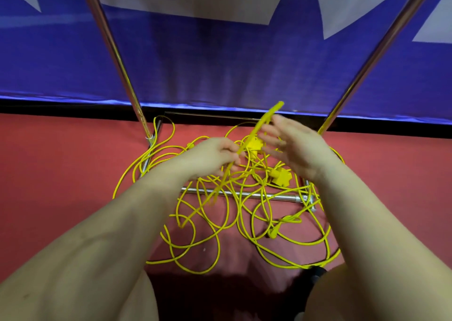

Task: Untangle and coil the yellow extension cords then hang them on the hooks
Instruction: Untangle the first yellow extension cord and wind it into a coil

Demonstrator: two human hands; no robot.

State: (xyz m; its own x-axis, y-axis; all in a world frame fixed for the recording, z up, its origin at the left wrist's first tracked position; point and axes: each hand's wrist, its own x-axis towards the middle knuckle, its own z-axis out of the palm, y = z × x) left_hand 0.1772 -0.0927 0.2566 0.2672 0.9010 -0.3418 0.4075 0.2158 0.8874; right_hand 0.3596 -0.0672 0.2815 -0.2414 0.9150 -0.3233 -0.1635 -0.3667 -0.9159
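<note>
A tangle of yellow extension cords [247, 213] lies on the red floor in many loose loops, with a yellow socket block [281, 176] in the pile. My left hand [215, 155] grips a raised stretch of cord [259, 128] that runs up and to the right, blurred by motion. My right hand [291, 144] hovers beside the upper part of that stretch, fingers spread and blurred, holding nothing that I can see. No hooks are in view.
A chrome rack stands over the pile: two slanted poles [115, 51] [381, 49] and a floor crossbar [244, 194] with cord draped over it. A blue and white banner [220, 63] hangs behind. My knees are at the bottom edge.
</note>
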